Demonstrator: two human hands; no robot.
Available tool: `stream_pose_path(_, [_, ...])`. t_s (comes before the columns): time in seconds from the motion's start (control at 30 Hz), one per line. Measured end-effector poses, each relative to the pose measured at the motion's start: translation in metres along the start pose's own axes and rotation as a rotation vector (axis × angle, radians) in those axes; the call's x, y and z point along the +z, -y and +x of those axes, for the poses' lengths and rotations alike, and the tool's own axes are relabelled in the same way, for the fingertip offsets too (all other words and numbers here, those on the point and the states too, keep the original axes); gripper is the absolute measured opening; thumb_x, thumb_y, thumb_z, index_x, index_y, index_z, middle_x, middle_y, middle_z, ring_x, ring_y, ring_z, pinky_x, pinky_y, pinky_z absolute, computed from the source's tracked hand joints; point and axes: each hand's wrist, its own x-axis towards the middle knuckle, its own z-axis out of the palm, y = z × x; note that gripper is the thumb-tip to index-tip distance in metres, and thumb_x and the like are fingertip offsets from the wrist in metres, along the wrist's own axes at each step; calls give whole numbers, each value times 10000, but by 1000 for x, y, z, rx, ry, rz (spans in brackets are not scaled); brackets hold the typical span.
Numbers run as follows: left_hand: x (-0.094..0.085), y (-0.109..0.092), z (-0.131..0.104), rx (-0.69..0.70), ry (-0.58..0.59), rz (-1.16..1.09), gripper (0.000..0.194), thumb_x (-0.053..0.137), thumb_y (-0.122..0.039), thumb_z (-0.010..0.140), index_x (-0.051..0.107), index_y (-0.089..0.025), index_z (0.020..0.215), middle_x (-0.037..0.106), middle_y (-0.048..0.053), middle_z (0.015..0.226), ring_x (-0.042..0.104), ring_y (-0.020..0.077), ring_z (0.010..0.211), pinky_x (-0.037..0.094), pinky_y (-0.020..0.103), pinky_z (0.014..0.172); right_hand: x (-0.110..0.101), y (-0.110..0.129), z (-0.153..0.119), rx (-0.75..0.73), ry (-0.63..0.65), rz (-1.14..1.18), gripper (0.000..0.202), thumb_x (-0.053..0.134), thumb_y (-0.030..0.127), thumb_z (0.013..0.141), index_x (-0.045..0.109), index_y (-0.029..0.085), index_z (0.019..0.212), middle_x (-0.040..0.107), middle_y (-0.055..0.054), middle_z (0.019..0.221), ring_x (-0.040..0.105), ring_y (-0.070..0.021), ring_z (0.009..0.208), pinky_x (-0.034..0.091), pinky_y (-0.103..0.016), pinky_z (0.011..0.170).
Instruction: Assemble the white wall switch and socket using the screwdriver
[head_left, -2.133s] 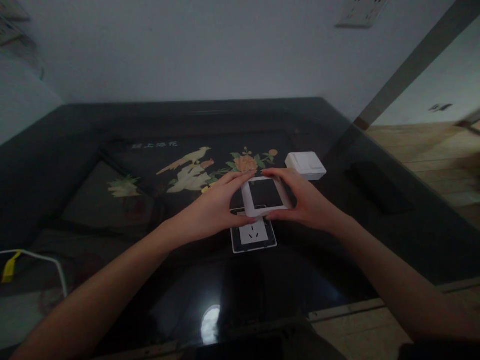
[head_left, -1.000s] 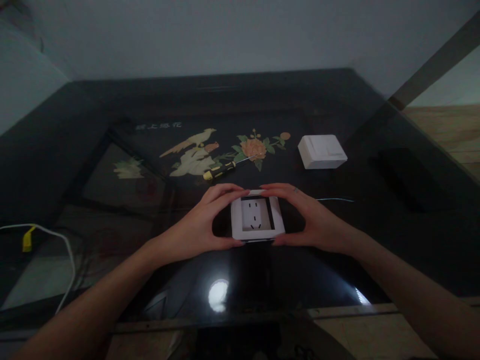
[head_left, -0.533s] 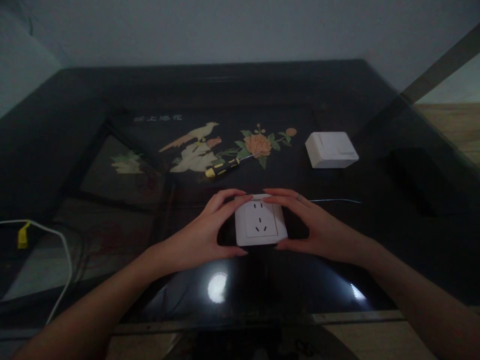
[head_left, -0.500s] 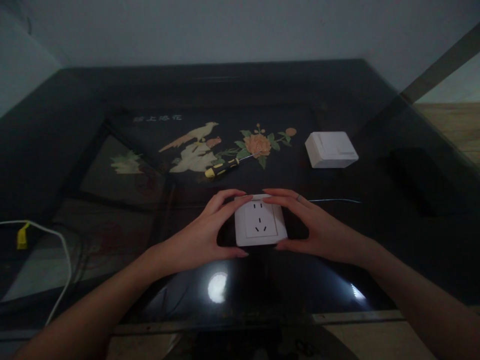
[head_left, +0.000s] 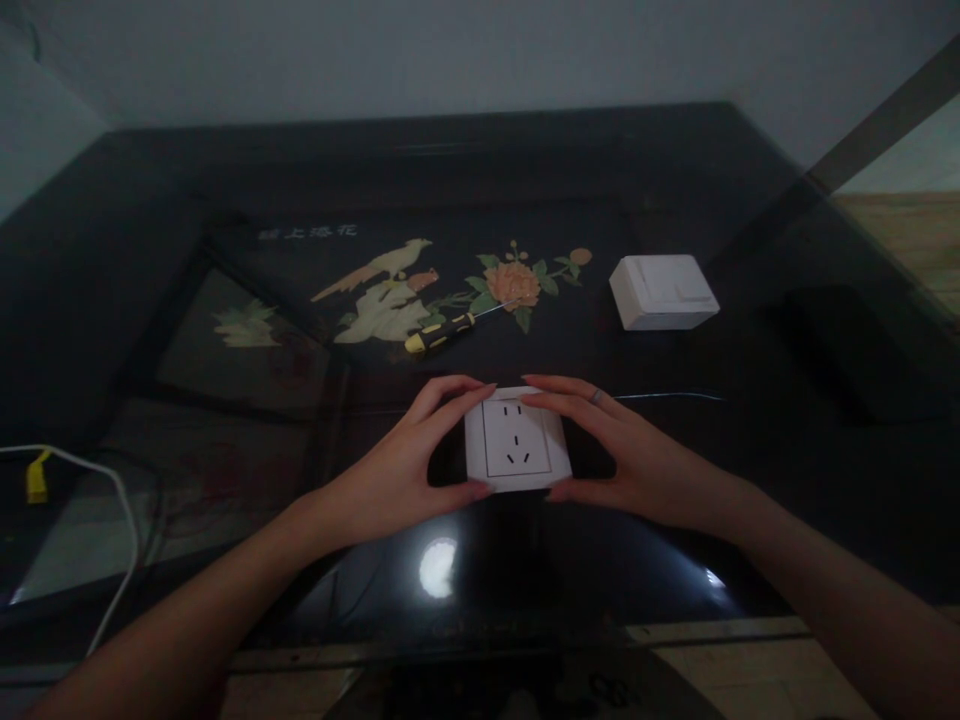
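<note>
Table [head_left: 600,560] glossy, dark; pale wall [head_left: 420,60] behind. Left hand [head_left: 409,455] and right hand [head_left: 622,455] hold white socket [head_left: 516,442]; dark object [head_left: 855,350] at right, possibly a case.

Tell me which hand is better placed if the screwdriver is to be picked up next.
Left, I'd judge. The screwdriver has its handle just beyond the left hand; the right hand is farther from it. Both hold the white socket, so the left would need to let go first.

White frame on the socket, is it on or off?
On: the white frame surrounds the slotted middle. I cannot tell if it is clicked tight.
</note>
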Motion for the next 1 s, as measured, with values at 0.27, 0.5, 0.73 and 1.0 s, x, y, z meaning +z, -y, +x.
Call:
stream_pose_path(0.27, [1, 1, -1, 29, 6, 36, 779, 717, -269, 826, 307, -334, 1486, 331, 74, 1454, 335, 279, 1410, 305, 477, 1202, -2, 0, 1, 24, 25, 14, 794, 746, 449, 786, 387, 240, 1463, 397, -126, 1537, 360, -271, 1436, 353, -491, 1160])
stream_pose_path(0.5, [2, 1, -1, 36, 13, 52, 794, 721, -283, 829, 291, -312, 1495, 315, 80, 1504, 317, 275, 1434, 292, 457, 1210, -1, 0, 0, 66, 5, 69, 913, 769, 503, 744, 338, 245, 1507, 374, -118, 1558, 359, -273, 1438, 328, -470, 1177])
stream_pose_path(0.73, [5, 2, -1, 23, -4, 64, 794, 738, -302, 821, 306, -287, 1488, 332, 91, 1518, 335, 267, 1433, 298, 451, 1207, 3, 0, 1, 99, -11, 61, 867, 732, 489, 788, 347, 209, 1512, 364, -129, 1561, 362, -282, 1436, 333, -460, 1175])
stream_pose_path(1.0, [5, 4, 1, 56, -52, 75, 708, 719, -294, 834, 376, -252, 1452, 403, 109, 1472, 394, 267, 1395, 335, 449, 1189, 4, -2, 1, 102, -31, 50, 789, 709, 433, 823, 362, 231, 1503, 400, -121, 1537, 408, -285, 1409, 368, -486, 1152])
